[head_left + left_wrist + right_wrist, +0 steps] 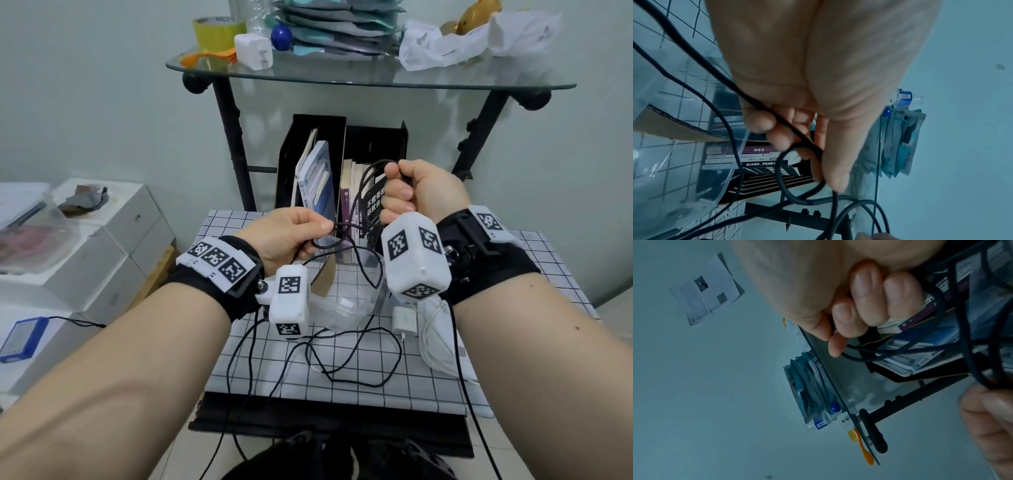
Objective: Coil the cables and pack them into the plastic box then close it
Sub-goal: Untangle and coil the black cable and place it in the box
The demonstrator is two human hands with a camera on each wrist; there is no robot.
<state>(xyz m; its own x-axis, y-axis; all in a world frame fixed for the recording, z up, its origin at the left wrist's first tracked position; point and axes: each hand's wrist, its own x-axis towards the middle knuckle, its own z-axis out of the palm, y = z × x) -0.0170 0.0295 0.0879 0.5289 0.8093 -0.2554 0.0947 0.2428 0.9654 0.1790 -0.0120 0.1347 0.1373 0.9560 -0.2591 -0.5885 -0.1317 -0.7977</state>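
Both hands are raised above the grid-patterned table [445,387], and the black cable [356,371] is stretched between them. The right hand [421,192] is clenched in a fist around a bundle of cable loops that stands out of the top of the fist and arcs leftward. The left hand [284,236] pinches a strand between thumb and curled fingers; in the left wrist view a small loop hangs just below the thumb tip. From the hands the cable drops to the table, where its slack lies in loose curves running roughly left to right, with strands trailing over the near table edge. The clear plastic box [352,301] sits open on the table below the hands. A white charger [404,320] and white cable [436,339] lie just right of it. Book spines behind carry Chinese writing, too small to read reliably.
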